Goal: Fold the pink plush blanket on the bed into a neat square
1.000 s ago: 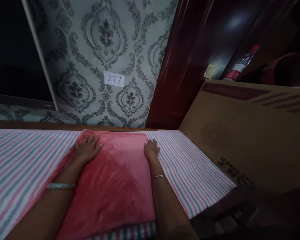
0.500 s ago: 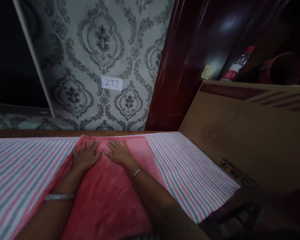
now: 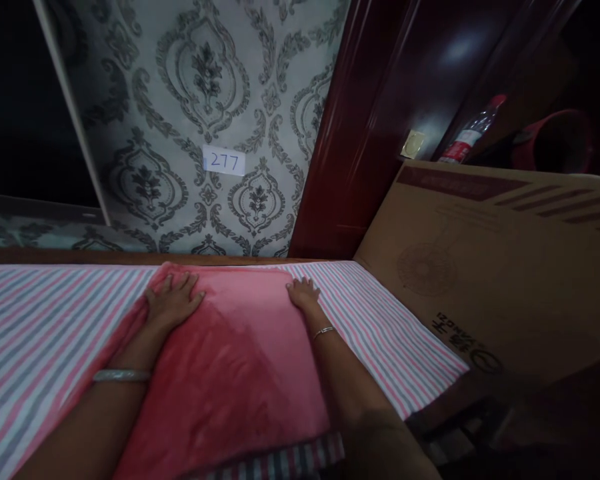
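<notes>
A folded pink plush cloth (image 3: 250, 373) lies on a striped sheet with pink, grey and white lines (image 3: 380, 333). My left hand (image 3: 175, 300) rests flat on the cloth near its far left corner, fingers spread. At the far right corner, my right hand (image 3: 305, 293) lies palm down across the cloth's edge, its fingers apart and slightly bent, the tips reaching the striped sheet. Neither hand grips anything that I can see. The cloth's right part looks smooth and lighter; its left and middle are darker and rumpled. My forearms hide parts of its sides.
A large cardboard box (image 3: 445, 260) stands along the right side, with a bottle (image 3: 473, 137) behind it. Beyond the sheet is a patterned wall with a number card (image 3: 224, 161). A dark screen (image 3: 30, 120) is at the left, a dark red door frame (image 3: 325, 180) beyond.
My right hand has slid right across the cloth, from beside the left hand to the far right corner. Behind it the surface looks smoother and lighter. My left hand has stayed in place.
</notes>
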The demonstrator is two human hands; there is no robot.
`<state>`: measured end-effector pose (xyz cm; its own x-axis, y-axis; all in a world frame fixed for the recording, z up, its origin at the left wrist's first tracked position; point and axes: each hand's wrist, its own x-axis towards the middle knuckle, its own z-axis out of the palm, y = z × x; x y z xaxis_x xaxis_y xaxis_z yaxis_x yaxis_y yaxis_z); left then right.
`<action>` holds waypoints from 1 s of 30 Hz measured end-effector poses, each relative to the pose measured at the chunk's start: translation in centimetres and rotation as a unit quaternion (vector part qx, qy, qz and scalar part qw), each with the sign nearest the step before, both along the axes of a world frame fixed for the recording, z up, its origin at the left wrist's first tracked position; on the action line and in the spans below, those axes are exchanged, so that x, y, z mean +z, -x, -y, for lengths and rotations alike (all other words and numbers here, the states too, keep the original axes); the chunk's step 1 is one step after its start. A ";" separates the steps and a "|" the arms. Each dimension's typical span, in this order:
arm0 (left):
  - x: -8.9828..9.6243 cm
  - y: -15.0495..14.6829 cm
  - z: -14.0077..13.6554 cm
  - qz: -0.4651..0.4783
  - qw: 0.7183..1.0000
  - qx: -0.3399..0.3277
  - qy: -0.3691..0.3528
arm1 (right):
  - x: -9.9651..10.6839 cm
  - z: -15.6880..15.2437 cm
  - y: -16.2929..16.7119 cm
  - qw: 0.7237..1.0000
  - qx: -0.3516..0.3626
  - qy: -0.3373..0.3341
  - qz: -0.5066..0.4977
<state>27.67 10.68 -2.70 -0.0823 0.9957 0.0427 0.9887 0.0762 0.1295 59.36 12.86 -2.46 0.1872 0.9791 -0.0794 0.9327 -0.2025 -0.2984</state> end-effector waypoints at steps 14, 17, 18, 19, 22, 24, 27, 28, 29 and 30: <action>-1.0 0.2 0.2 -0.001 1.000 0.002 -0.022 | -0.8 1.3 10.0 0.977 0.200 -0.070 -0.025; -0.4 0.1 0.5 0.000 1.000 0.008 -0.016 | -1.5 1.2 9.7 0.977 0.199 -0.076 -0.024; -0.1 0.0 0.6 -0.001 1.000 0.010 -0.009 | -1.6 1.2 9.7 0.977 0.198 -0.077 -0.022; 0.2 -0.3 0.6 -0.001 1.000 0.008 -0.002 | -1.6 1.1 9.7 0.977 0.198 -0.077 -0.020; 1.1 -2.1 0.3 0.001 0.999 -0.038 0.007 | -1.7 1.1 9.8 0.977 0.198 -0.082 -0.018; 1.3 -3.8 -0.3 0.006 0.995 -0.095 0.008 | -1.8 1.2 9.8 0.975 0.200 -0.091 -0.018; 0.9 -5.8 -1.5 0.012 0.989 -0.145 0.012 | -1.9 1.3 9.8 0.974 0.201 -0.099 -0.017; 0.7 -5.9 -1.9 0.012 0.990 -0.143 0.011 | -2.0 1.3 9.9 0.975 0.201 -0.098 -0.015; 0.4 -5.7 -2.2 0.011 0.991 -0.133 0.008 | -2.0 1.3 9.9 0.975 0.201 -0.095 -0.014; 0.1 -5.3 -2.4 0.010 0.993 -0.119 0.005 | -2.0 1.3 9.9 0.975 0.200 -0.091 -0.013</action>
